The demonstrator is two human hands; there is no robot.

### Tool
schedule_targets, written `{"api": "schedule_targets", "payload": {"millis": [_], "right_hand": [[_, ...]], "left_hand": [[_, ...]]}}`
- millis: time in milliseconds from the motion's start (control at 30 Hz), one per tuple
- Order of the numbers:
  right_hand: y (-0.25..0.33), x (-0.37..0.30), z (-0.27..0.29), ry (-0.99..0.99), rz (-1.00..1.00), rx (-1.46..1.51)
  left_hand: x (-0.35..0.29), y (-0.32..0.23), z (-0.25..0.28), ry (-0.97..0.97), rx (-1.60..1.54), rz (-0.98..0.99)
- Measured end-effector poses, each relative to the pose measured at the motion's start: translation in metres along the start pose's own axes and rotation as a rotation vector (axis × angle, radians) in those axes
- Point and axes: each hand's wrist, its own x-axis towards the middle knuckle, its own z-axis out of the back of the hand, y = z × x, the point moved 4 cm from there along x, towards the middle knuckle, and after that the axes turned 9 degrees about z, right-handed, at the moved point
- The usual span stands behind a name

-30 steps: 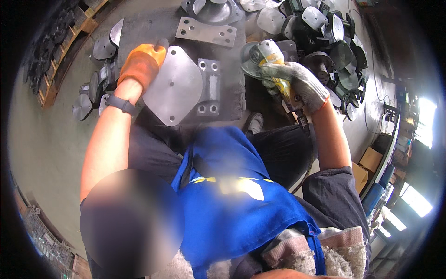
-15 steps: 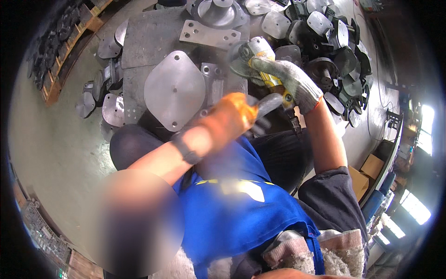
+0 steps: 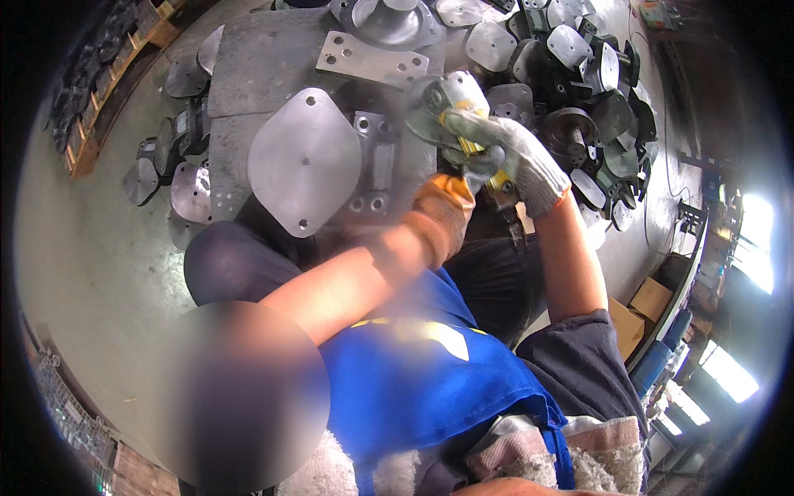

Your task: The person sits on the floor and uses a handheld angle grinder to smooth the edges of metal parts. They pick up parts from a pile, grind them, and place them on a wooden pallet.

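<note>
My right hand (image 3: 517,157), in a pale knit glove, is closed around the body of a yellow and silver angle grinder (image 3: 465,93). The round disc (image 3: 426,109) of the tool points left, over the right part of the worktable (image 3: 273,62). An orange glove with grey fingers covers my left hand (image 3: 465,186), its fingers closed on the grinder body just below the right hand. Left of the tool lie a large lens-shaped steel plate (image 3: 306,161) with small holes and a blocky metal piece (image 3: 376,161) with holes at its corners.
A flat steel bar with holes (image 3: 372,59) and a round flanged part (image 3: 393,25) lie farther back. Several metal parts (image 3: 571,124) are heaped at the right, with more plates (image 3: 192,192) at the left. Cardboard boxes (image 3: 649,298) stand at the lower right.
My left hand has moved right and up from near the handle end and now grips the grinder. My right hand keeps its hold, and the view has shifted slightly.
</note>
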Motion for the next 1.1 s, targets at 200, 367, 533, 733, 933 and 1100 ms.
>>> {"api": "schedule_targets", "payload": {"millis": [200, 367, 533, 733, 933, 1100], "right_hand": [[0.006, -0.005, -0.011, -0.025, 0.043, 0.122], [-0.002, 0.013, -0.007, -0.080, -0.047, 0.359], [-0.005, -0.015, -0.007, -0.094, -0.026, 0.068], [0.018, -0.029, -0.017, -0.128, -0.064, 0.246], [0.024, 0.020, -0.018, -0.042, -0.053, -0.193], [0.040, 0.014, -0.033, -0.005, 0.061, -0.076]], "left_hand": [[0.021, -0.046, 0.005, 0.956, -0.790, -0.057], [0.020, 0.025, 0.040, 0.647, -0.155, 0.029], [0.072, 0.054, 0.028, 1.271, -1.154, 0.143], [0.090, 0.069, 0.050, 1.223, -1.019, -0.014], [0.032, 0.022, 0.021, 0.844, -0.911, 0.468], [0.061, 0.021, 0.013, 1.259, -1.062, 0.596]]}}
